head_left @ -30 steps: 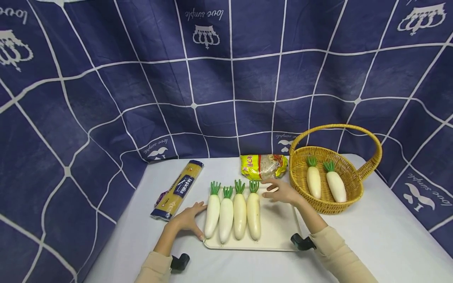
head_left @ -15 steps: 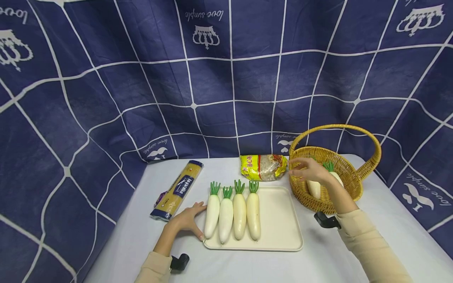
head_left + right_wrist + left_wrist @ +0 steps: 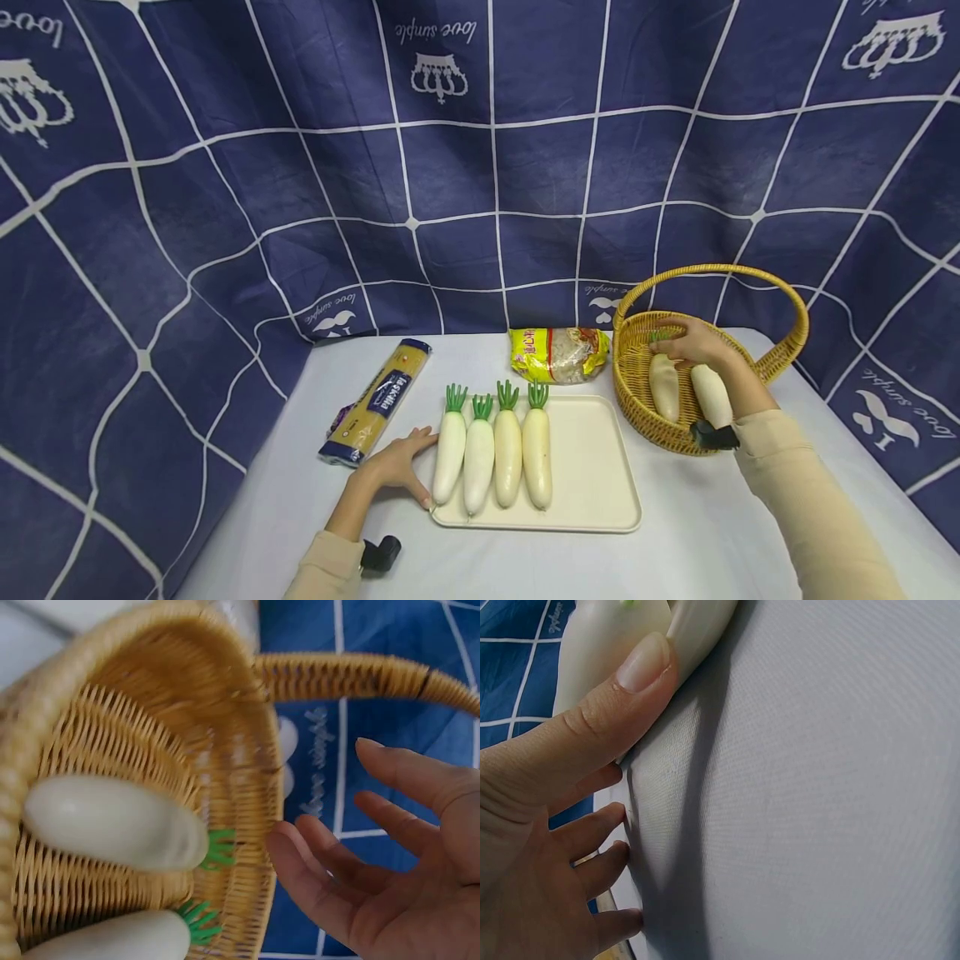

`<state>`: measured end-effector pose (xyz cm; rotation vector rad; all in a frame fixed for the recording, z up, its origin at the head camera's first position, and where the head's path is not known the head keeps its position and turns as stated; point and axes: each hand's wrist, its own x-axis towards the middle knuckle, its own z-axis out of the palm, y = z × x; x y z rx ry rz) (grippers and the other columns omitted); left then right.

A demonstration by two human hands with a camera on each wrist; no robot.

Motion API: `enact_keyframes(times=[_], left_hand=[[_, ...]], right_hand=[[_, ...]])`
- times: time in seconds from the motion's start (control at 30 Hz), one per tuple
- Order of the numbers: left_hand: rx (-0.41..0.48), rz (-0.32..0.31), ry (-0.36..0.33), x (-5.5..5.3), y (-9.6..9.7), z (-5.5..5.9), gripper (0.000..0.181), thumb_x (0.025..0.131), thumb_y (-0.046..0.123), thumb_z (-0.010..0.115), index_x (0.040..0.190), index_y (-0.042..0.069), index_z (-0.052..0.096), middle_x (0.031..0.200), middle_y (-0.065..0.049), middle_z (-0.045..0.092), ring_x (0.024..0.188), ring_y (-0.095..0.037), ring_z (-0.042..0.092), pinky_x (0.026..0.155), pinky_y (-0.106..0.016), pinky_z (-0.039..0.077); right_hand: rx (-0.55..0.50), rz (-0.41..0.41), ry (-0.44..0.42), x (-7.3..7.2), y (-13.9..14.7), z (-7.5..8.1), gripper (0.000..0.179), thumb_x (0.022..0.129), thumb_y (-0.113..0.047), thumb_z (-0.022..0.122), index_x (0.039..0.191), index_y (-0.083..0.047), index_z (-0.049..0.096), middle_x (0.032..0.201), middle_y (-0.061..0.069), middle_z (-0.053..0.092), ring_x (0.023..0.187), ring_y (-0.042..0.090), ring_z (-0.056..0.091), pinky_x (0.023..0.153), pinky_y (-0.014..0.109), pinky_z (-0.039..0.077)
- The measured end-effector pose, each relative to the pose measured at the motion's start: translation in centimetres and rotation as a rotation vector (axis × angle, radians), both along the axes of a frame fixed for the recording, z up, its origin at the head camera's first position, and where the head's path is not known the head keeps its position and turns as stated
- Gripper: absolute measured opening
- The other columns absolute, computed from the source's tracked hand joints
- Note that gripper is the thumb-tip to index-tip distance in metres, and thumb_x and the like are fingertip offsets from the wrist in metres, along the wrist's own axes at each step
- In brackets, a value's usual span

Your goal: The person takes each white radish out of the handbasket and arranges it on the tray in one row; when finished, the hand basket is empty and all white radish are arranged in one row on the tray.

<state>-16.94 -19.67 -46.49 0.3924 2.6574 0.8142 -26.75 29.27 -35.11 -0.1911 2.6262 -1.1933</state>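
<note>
My left hand point(image 3: 397, 465) rests at the left edge of a cream tray point(image 3: 596, 471), fingers spread and thumb point(image 3: 641, 671) at its near corner. Several white radishes point(image 3: 508, 458) with green tops lie side by side on the tray, the leftmost nearest that hand. My right hand point(image 3: 701, 343) hovers over a wicker basket point(image 3: 633, 408), its fingers loosely bent and holding nothing. Inside the basket lie two more radishes, a left one point(image 3: 664, 392) right below the fingertips and a right one point(image 3: 711, 396) whose green top is hidden by the hand in the head view.
The basket's tall handle point(image 3: 712, 268) arches above the right hand. A yellow food packet point(image 3: 558, 354) lies behind the tray, left of the basket. A pack of pasta point(image 3: 378, 404) lies left of the tray. Blue checked cloth point(image 3: 450, 167) hangs behind the white table.
My right hand has moved right from beside the rightmost tray radish, past the yellow packet, to above the basket. The left hand has stayed at the tray's edge.
</note>
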Motion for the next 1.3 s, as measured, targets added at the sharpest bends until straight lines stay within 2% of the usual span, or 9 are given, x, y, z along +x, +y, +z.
enact_keyframes(times=[0.27, 0.37, 0.47, 0.5, 0.6, 0.7, 0.87, 1.03, 1.3], left_hand=[[0.008, -0.008, 0.002, 0.0, 0.0, 0.2, 0.106, 0.042, 0.022, 0.093, 0.136, 0.003, 0.048, 0.146, -0.023, 0.035, 0.135, -0.048, 0.025, 0.106, -0.066, 0.021], [0.015, -0.037, 0.021, -0.1, -0.3, 0.0, 0.106, 0.043, 0.03, 0.093, 0.136, 0.005, 0.048, 0.145, -0.023, 0.036, 0.133, -0.049, 0.027, 0.104, -0.068, 0.023], [0.023, -0.05, 0.021, 0.0, -0.4, 0.1, 0.107, 0.043, 0.031, 0.092, 0.136, 0.005, 0.048, 0.145, -0.024, 0.036, 0.132, -0.051, 0.027, 0.104, -0.069, 0.022], [0.021, -0.05, 0.02, 0.0, -0.4, 0.1, 0.106, 0.044, 0.03, 0.092, 0.137, 0.005, 0.048, 0.145, -0.024, 0.036, 0.132, -0.051, 0.027, 0.104, -0.069, 0.022], [0.014, -0.03, -0.002, 0.1, -0.1, 0.4, 0.106, 0.044, 0.023, 0.093, 0.137, 0.002, 0.047, 0.146, -0.025, 0.034, 0.134, -0.051, 0.024, 0.106, -0.067, 0.02], [-0.011, -0.025, 0.002, 0.1, 0.0, 0.4, 0.105, 0.045, 0.02, 0.093, 0.137, 0.002, 0.046, 0.146, -0.024, 0.034, 0.134, -0.05, 0.025, 0.106, -0.066, 0.021], [-0.029, -0.018, 0.005, -0.1, 0.0, 0.3, 0.105, 0.045, 0.019, 0.092, 0.137, 0.003, 0.046, 0.147, -0.023, 0.034, 0.134, -0.048, 0.026, 0.107, -0.064, 0.023], [-0.026, -0.009, 0.001, -0.2, 0.0, 0.0, 0.105, 0.044, 0.02, 0.093, 0.137, 0.003, 0.047, 0.147, -0.023, 0.034, 0.134, -0.049, 0.026, 0.106, -0.065, 0.023], [-0.017, -0.011, 0.003, -0.1, 0.1, 0.0, 0.105, 0.044, 0.02, 0.093, 0.137, 0.003, 0.047, 0.147, -0.022, 0.034, 0.135, -0.047, 0.026, 0.107, -0.064, 0.023]], right_hand=[[0.131, 0.012, 0.021, -1.8, 1.1, -1.5, 0.067, 0.089, -0.015, 0.061, 0.141, 0.01, 0.025, 0.116, 0.039, 0.046, 0.056, 0.013, 0.052, 0.055, 0.034, 0.054], [0.16, 0.019, -0.011, -2.6, 1.6, -1.9, 0.066, 0.088, -0.012, 0.06, 0.14, 0.011, 0.026, 0.09, 0.029, 0.057, 0.046, 0.008, 0.043, 0.051, 0.033, 0.051], [0.175, 0.016, -0.072, -3.1, 1.9, -2.4, 0.067, 0.088, -0.01, 0.059, 0.14, 0.011, 0.024, 0.061, 0.007, 0.048, 0.043, 0.006, 0.034, 0.049, 0.029, 0.047], [0.184, 0.014, -0.085, -3.1, 1.9, -2.5, 0.067, 0.088, -0.01, 0.059, 0.14, 0.011, 0.024, 0.061, 0.006, 0.047, 0.044, 0.006, 0.033, 0.049, 0.029, 0.047], [0.212, 0.015, -0.126, -3.1, 1.9, -2.9, 0.068, 0.088, -0.013, 0.06, 0.141, 0.009, 0.023, 0.087, 0.025, 0.05, 0.056, 0.014, 0.043, 0.056, 0.032, 0.052], [0.235, 0.021, -0.15, -3.1, 1.9, -3.2, 0.069, 0.088, -0.015, 0.061, 0.141, 0.008, 0.023, 0.122, 0.038, 0.034, 0.076, 0.022, 0.049, 0.065, 0.037, 0.056], [0.259, 0.017, -0.193, -3.1, 1.8, -3.6, 0.068, 0.088, -0.015, 0.062, 0.141, 0.007, 0.024, 0.111, 0.036, 0.04, 0.074, 0.022, 0.049, 0.066, 0.038, 0.057], [0.209, 0.027, -0.277, -3.3, 2.1, -3.9, 0.074, 0.086, -0.016, 0.066, 0.142, 0.007, 0.023, 0.129, 0.042, 0.03, 0.086, 0.029, 0.058, 0.075, 0.041, 0.057], [0.167, 0.053, -0.323, -4.2, 3.0, -4.9, 0.076, 0.083, -0.021, 0.07, 0.142, 0.002, 0.029, 0.126, 0.042, 0.031, 0.086, 0.029, 0.058, 0.073, 0.038, 0.058]])
